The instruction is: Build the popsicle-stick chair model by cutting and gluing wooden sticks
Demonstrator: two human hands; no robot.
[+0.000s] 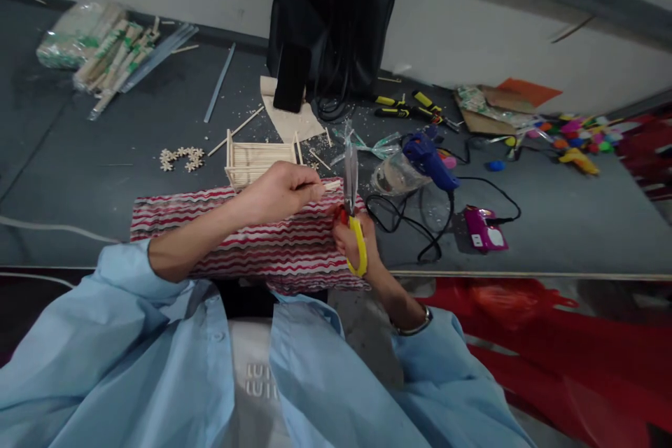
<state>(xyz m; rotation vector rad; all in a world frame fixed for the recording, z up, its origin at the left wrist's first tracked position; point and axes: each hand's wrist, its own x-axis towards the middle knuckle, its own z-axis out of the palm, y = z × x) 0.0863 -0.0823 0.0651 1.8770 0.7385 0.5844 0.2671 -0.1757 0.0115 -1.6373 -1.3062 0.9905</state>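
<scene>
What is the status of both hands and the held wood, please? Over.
Left hand pinching light wood. Right hand holding scissors, blades beside the wood; contact unclear. Black cable looping near right hand.

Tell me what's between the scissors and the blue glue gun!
In the head view, between scissors and glue gun, there's clear plastic and greenish strips.

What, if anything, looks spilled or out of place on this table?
Pale crumbs lie scattered on the table around the beige sheet, like spilled debris. A blue pompom lies apart from the colourful pile on the right. The scissors in the right hand show no visible damage.
</scene>
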